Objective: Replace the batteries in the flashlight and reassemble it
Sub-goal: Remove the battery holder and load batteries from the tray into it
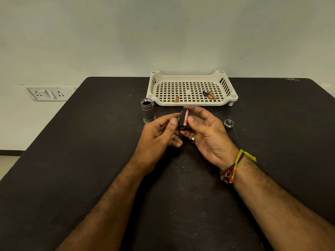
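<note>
While both hands meet above the dark table [72, 160]:
Battery holder [184, 120]: one, pinched by right hand [208, 134]; left hand [157, 136] fingertips touching it.
Flashlight body [147, 111]: one, upright, left.
End cap [228, 123]: one, right.
Loose batteries [210, 95]: three, in the cream tray [190, 104].

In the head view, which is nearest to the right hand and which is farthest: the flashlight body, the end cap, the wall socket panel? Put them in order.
Measured from the right hand, which holds the battery holder:
1. End cap: on the table just right of the hand.
2. Flashlight body: standing upright to the left, beside the tray's corner.
3. Wall socket panel: far left, off the table.
</note>
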